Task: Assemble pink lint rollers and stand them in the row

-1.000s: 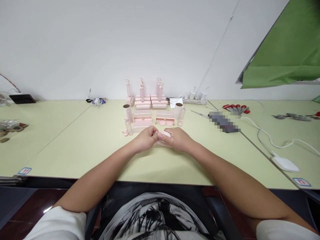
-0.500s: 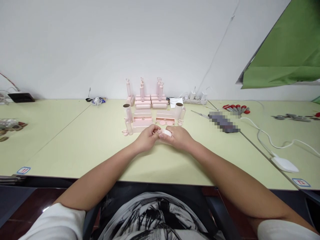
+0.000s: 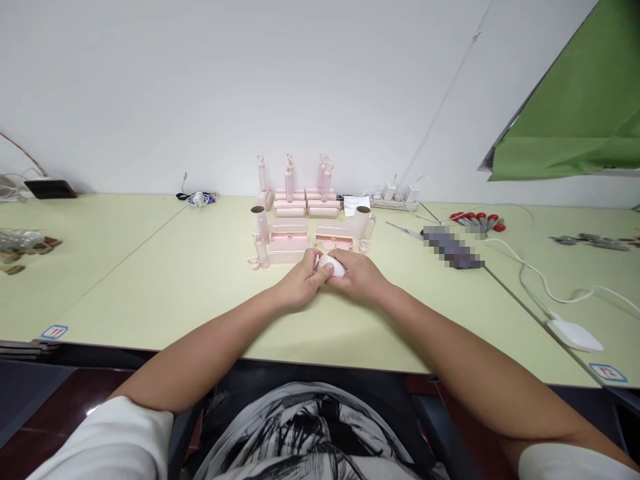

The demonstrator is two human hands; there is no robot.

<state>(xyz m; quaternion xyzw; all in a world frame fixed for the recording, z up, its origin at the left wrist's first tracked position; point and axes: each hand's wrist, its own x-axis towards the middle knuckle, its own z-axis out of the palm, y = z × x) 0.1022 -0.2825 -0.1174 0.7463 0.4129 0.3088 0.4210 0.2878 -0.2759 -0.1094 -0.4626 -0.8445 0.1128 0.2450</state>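
Note:
Both hands meet at the middle of the table over a small white and pale pink piece. My left hand has its thumb and fingers closed on the piece's left side. Wrapped round its right side is my right hand. The fingers partly hide the piece. Just beyond the hands lie two open pink trays, the left one and the right one, which holds round pink parts. Pink cylinders, one of them at the left, stand beside the trays.
Further back are several pink boxes and upright pink tubes. A power strip lies by the wall. To the right are a pixelated dark object, red-ended tools and a white charger with its cable.
My left thumb has moved onto the front of the white and pink piece, and more of its rounded white face shows. The whole view has shifted slightly.

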